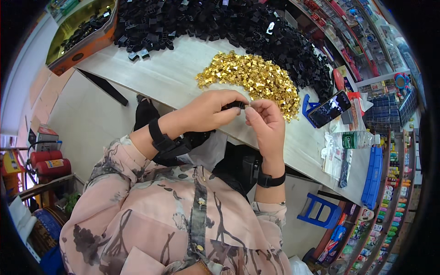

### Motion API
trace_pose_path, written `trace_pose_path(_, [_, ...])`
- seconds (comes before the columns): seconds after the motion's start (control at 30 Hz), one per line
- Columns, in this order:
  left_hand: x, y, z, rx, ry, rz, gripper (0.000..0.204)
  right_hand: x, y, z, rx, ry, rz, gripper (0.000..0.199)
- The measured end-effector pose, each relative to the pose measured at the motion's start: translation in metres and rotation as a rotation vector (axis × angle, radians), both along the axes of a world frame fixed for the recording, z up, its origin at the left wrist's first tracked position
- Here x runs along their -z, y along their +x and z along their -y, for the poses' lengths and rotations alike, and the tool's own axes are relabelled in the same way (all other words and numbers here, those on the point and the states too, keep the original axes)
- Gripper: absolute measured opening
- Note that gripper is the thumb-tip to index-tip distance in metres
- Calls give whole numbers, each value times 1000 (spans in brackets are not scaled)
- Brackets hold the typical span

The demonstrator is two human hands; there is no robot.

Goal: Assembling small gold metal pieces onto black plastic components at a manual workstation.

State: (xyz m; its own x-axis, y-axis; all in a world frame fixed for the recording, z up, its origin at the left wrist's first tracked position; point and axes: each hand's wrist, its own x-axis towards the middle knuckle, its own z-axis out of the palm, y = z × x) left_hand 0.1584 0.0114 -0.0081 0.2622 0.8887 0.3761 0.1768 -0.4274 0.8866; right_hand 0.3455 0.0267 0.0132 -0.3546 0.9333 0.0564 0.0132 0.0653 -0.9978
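My left hand [211, 109] is closed, with a small black plastic piece [234, 105] pinched between thumb and fingers. Close beside it, my right hand [268, 123] has its thumb and fingertips pressed together at the end of the black piece. Whatever sits in the right fingertips is too small to make out. Just beyond both hands lies a pile of small shiny gold pieces [256, 73] on the pale table [158, 73]. A large heap of black plastic pieces [197, 20] spreads behind the gold pile.
An orange and gold box [85, 52] with black pieces stands far left. To the right are a phone on a blue stand [329, 110], a clear bottle [355, 140] and a blue case [372, 178]. A blue stool [319, 211] stands below, near stocked shelves [387, 201].
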Motion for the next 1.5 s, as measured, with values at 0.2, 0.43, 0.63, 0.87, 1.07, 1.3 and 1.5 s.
trace_pose_path(0.2, [-11,2,3,-1,-64,-33,25,-7,1,4,-17,-115,-74,12])
trace_pose_path(0.43, [3,2,4,-44,109,-93,23,-5,0,3,7,-135,-59,10])
trace_pose_path(0.63, [5,7,4,-90,140,-211,20,-1,7,0,-38,-202,102,10])
trace_pose_path(0.87, [1,4,7,9,28,124,17,-7,5,-10,-125,-287,122,12])
trace_pose_path(1.07, [2,-4,-6,29,-331,593,17,13,3,-15,171,71,343,17])
trace_pose_path(1.3, [-1,-4,-1,-38,-239,346,18,15,-7,-10,274,534,781,18])
trace_pose_path(1.5, [6,2,-1,-88,-179,450,19,8,-5,-9,235,416,734,16])
